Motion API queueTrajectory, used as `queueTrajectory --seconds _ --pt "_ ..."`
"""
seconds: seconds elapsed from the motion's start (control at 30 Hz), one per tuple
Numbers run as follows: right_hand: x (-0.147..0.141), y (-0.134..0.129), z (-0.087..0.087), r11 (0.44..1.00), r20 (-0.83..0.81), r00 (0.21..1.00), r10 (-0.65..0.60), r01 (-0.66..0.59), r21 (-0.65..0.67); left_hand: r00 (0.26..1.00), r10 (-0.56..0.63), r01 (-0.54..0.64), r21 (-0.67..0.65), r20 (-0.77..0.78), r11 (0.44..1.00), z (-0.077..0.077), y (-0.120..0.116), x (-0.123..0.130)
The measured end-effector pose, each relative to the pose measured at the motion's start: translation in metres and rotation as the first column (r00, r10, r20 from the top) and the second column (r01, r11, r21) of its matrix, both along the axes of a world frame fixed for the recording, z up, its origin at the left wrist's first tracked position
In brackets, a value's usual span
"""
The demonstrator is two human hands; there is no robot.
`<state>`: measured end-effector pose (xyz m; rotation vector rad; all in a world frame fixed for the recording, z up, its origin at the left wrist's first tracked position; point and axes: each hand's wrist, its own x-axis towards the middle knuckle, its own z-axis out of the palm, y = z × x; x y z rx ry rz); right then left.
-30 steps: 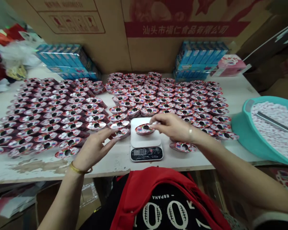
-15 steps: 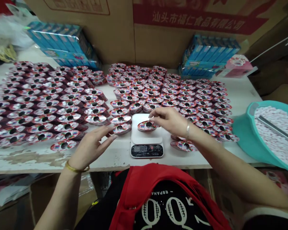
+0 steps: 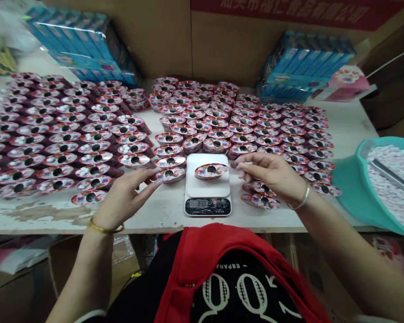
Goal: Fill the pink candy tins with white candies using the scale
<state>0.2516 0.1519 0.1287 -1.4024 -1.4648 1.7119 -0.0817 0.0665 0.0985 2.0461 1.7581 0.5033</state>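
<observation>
An oval foil-lidded candy tray (image 3: 211, 171) with a round dark centre lies on the white platform of a digital kitchen scale (image 3: 207, 175). My right hand (image 3: 269, 172) is just right of that platform, its fingertips pinched together, with nothing clearly visible between them. My left hand (image 3: 126, 197) is open, fingers spread, and its fingertips reach a matching oval tray (image 3: 170, 175) left of the scale. The scale's display (image 3: 208, 204) is too blurred to read.
Several rows of oval trays (image 3: 97, 146) cover the white table (image 3: 166, 215) on both sides of the scale. A teal basin (image 3: 345, 181) of white candies with a metal scoop (image 3: 392, 177) stands at right. Blue shrink-wrapped boxes (image 3: 82, 45) stand at the back.
My right hand has moved right, off the tray on the scale, to beside the platform. My left hand has barely moved. The whole view has tilted, with the table sitting higher in the picture.
</observation>
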Motion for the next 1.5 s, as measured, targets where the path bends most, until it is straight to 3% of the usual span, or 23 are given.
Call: queueTrajectory --seconds 0.1,0.23,0.33,0.47,0.6,0.77,0.9,1.07,1.23,1.37,1.5 --pt "-0.022 0.001 0.000 0.983 0.066 0.994 0.090 -0.099 0.157 1.000 -0.005 0.005 -0.014 0.003 1.000 0.000 0.000 0.002" --pt "-0.047 0.007 -0.005 0.904 0.255 0.954 0.156 -0.242 0.351 1.000 0.013 -0.012 -0.049 0.022 0.999 0.001 -0.001 0.003" --pt "-0.055 0.011 -0.007 0.840 0.385 0.905 0.179 -0.345 0.420 0.999 0.029 -0.027 -0.075 0.035 0.997 0.000 -0.003 0.002" --pt "-0.058 0.012 -0.008 0.799 0.392 0.897 0.203 -0.384 0.464 0.998 0.035 -0.031 -0.086 0.045 0.996 -0.001 -0.004 0.000" --pt "-0.060 0.011 -0.009 0.845 0.314 0.925 0.214 -0.336 0.416 0.999 0.023 -0.019 -0.087 0.043 0.996 -0.002 -0.003 -0.001" --pt "-0.053 0.012 0.001 0.960 0.044 0.978 0.203 -0.208 0.189 1.000 0.008 -0.007 -0.034 0.010 0.999 -0.002 -0.002 -0.001" --pt "-0.035 0.016 0.012 0.983 -0.043 0.995 0.088 -0.080 0.163 1.000 0.005 -0.005 -0.039 -0.002 0.999 -0.002 -0.001 -0.002" --pt "-0.017 0.016 0.009 0.983 -0.017 0.999 -0.034 0.037 0.181 1.000 0.005 -0.005 -0.015 -0.007 1.000 -0.001 0.000 -0.001" --pt "-0.024 0.010 0.001 0.975 -0.024 0.999 -0.021 0.026 0.219 1.000 -0.005 0.005 -0.018 -0.004 1.000 0.000 0.001 0.002" --pt "-0.043 0.007 -0.009 0.968 -0.028 0.998 0.059 -0.051 0.244 1.000 0.003 -0.002 -0.049 0.011 0.999 -0.001 0.000 0.004" --pt "-0.060 0.007 -0.014 0.947 0.071 0.989 0.126 -0.142 0.287 0.999 0.019 -0.016 -0.080 0.036 0.997 0.000 -0.002 0.005"
